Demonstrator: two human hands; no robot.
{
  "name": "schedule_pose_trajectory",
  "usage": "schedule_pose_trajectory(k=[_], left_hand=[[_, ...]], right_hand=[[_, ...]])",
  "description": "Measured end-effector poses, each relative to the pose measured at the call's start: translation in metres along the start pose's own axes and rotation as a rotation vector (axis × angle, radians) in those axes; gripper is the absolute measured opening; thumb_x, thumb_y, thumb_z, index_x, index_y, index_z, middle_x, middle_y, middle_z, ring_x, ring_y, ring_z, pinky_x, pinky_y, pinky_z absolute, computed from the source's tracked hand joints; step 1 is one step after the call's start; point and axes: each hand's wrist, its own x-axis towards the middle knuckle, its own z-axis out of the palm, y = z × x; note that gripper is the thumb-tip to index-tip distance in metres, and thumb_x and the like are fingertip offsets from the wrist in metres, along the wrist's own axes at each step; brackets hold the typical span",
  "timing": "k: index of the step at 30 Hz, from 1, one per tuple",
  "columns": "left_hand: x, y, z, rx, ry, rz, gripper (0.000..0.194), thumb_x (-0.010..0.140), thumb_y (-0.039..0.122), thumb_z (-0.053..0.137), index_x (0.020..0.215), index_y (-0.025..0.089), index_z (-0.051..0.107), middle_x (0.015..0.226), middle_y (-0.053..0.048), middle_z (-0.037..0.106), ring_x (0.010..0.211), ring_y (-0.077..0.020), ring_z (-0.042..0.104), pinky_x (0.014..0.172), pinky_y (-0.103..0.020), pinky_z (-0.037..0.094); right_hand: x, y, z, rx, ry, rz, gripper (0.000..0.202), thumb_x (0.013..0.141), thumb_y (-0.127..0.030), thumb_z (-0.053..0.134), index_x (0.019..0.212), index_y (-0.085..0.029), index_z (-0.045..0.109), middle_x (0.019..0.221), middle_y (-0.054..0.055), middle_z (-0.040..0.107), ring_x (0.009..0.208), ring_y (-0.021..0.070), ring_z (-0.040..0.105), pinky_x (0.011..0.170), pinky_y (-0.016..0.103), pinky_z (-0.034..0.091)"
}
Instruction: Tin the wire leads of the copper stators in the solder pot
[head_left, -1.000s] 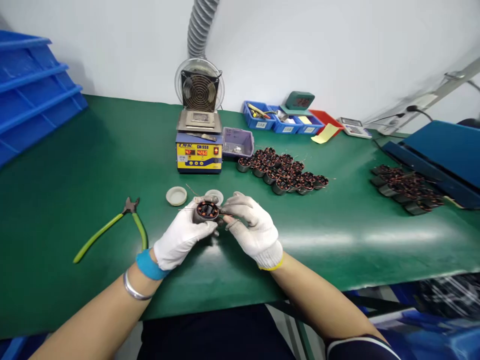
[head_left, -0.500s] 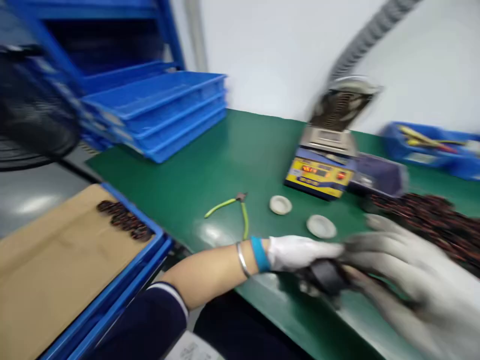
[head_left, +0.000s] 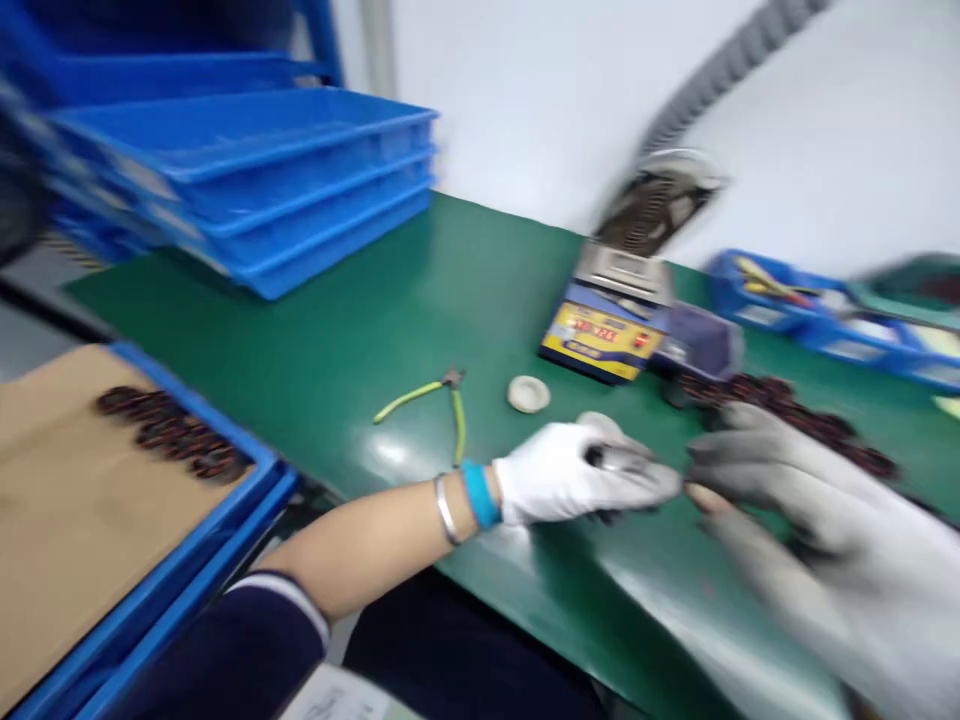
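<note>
My left hand point(head_left: 581, 475), in a white glove, is closed around a small dark part. The part lies mostly behind the fingers, and blur hides its kind. Just to the right, my right hand point(head_left: 817, 545), in a greyed white glove with a bare thumb tip, has thumb and fingers pinched together close to the left fingertips. Whatever is in that pinch is too blurred to make out. A small white dish point(head_left: 529, 394) stands beyond the left hand, and a second dish point(head_left: 600, 424) is partly covered by it. Cutting pliers with green handles point(head_left: 459, 425) lie spread to the left.
A yellow-fronted soldering pot with a lit display point(head_left: 596, 335) stands at the back under a grey hose point(head_left: 727, 75). Dark reddish wound parts point(head_left: 817, 415) are piled at right; more wound parts point(head_left: 169, 430) sit on a cardboard-lined tray point(head_left: 45, 480). Blue crates point(head_left: 315, 200) are stacked behind.
The view has swung rightward. The dark part seen between both hands is now mostly hidden in my left hand, which has turned and lifted. My right fingers have drawn off it.
</note>
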Motion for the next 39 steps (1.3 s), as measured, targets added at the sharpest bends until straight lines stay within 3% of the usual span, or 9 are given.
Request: schedule_pose_trajectory(k=[3, 8, 15, 21, 24, 27, 30, 35, 39], left_hand=[[-0.005, -0.008, -0.001, 0.149, 0.238, 0.227, 0.039, 0.077, 0.034, 0.077, 0.109, 0.015, 0.065, 0.107, -0.011, 0.069, 0.104, -0.0255, 0.067, 0.1, -0.043, 0.052], [0.0, -0.034, -0.004, 0.509, 0.74, 0.536, 0.054, 0.073, 0.032, 0.082, 0.118, 0.018, 0.057, 0.109, -0.011, 0.066, 0.102, -0.0246, 0.069, 0.096, -0.042, 0.055], [-0.014, -0.053, 0.026, 0.448, 0.347, 0.516, 0.089, 0.089, 0.02, 0.059, 0.16, 0.028, 0.005, 0.156, -0.017, 0.038, 0.141, -0.0271, 0.044, 0.112, -0.042, 0.045], [-0.019, -0.019, 0.008, 0.516, 0.104, 0.484, 0.096, 0.089, 0.028, 0.056, 0.159, 0.028, -0.01, 0.168, -0.01, -0.005, 0.153, -0.0328, 0.008, 0.121, -0.055, 0.024], [-0.01, -0.006, -0.006, 0.757, 0.17, 0.643, 0.066, 0.089, 0.029, 0.057, 0.152, 0.03, 0.035, 0.162, -0.01, 0.03, 0.15, -0.0359, 0.024, 0.119, -0.058, 0.025], [-0.004, 0.002, -0.012, 0.919, 0.159, 0.544, 0.016, 0.087, 0.022, 0.056, 0.097, 0.019, 0.068, 0.097, -0.01, 0.072, 0.096, -0.0268, 0.067, 0.088, -0.041, 0.052], [-0.006, 0.008, -0.017, 0.831, 0.082, 0.332, 0.026, 0.082, 0.02, 0.056, 0.057, 0.02, 0.052, 0.052, 0.001, 0.051, 0.05, -0.0141, 0.048, 0.052, -0.028, 0.041], [-0.004, 0.01, -0.023, 0.329, 0.383, 0.146, 0.022, 0.082, 0.028, 0.059, 0.063, 0.02, 0.059, 0.059, 0.0, 0.059, 0.053, -0.0138, 0.053, 0.046, -0.025, 0.038], [-0.002, 0.005, -0.007, 0.391, 0.184, -0.047, 0.023, 0.08, 0.037, 0.065, 0.068, 0.018, 0.063, 0.064, -0.001, 0.063, 0.059, -0.0157, 0.058, 0.054, -0.026, 0.046]], right_hand=[[-0.01, 0.0, 0.011, 0.292, 0.108, 0.376, 0.019, 0.085, -0.035, 0.065, 0.071, -0.022, 0.064, 0.073, 0.003, 0.065, 0.072, 0.0215, 0.063, 0.07, 0.035, 0.055], [-0.03, 0.019, 0.036, 0.806, 0.402, 0.799, 0.032, 0.073, -0.048, 0.072, 0.072, -0.018, 0.061, 0.069, 0.003, 0.062, 0.062, 0.0165, 0.056, 0.061, 0.03, 0.052], [-0.034, -0.016, 0.083, 1.021, 0.169, 0.613, 0.06, 0.073, -0.039, 0.072, 0.127, -0.019, 0.056, 0.118, 0.006, 0.066, 0.108, 0.024, 0.064, 0.096, 0.035, 0.054], [-0.048, 0.011, 0.062, 0.408, 0.112, 0.269, 0.054, 0.079, -0.022, 0.065, 0.131, -0.017, 0.054, 0.134, 0.011, 0.056, 0.124, 0.0253, 0.055, 0.108, 0.038, 0.046], [-0.048, 0.015, 0.051, 0.099, -0.125, 0.168, 0.061, 0.078, -0.013, 0.06, 0.138, -0.019, 0.05, 0.141, 0.011, 0.051, 0.123, 0.0278, 0.056, 0.102, 0.038, 0.051], [-0.045, 0.014, 0.044, -0.098, -0.277, 0.236, 0.062, 0.081, -0.012, 0.06, 0.14, -0.025, 0.05, 0.143, 0.009, 0.049, 0.107, 0.0274, 0.065, 0.089, 0.036, 0.057], [-0.043, 0.016, 0.038, -0.12, -0.222, 0.261, 0.062, 0.081, -0.013, 0.061, 0.14, -0.025, 0.051, 0.142, 0.008, 0.051, 0.108, 0.0269, 0.065, 0.091, 0.036, 0.057], [-0.046, 0.022, 0.034, -0.014, -0.087, 0.244, 0.066, 0.073, -0.01, 0.06, 0.138, -0.021, 0.052, 0.138, 0.008, 0.054, 0.12, 0.025, 0.058, 0.097, 0.034, 0.054], [-0.046, 0.022, 0.037, 0.025, -0.096, 0.273, 0.064, 0.073, -0.01, 0.06, 0.136, -0.02, 0.053, 0.137, 0.009, 0.054, 0.12, 0.0254, 0.057, 0.101, 0.036, 0.051]])
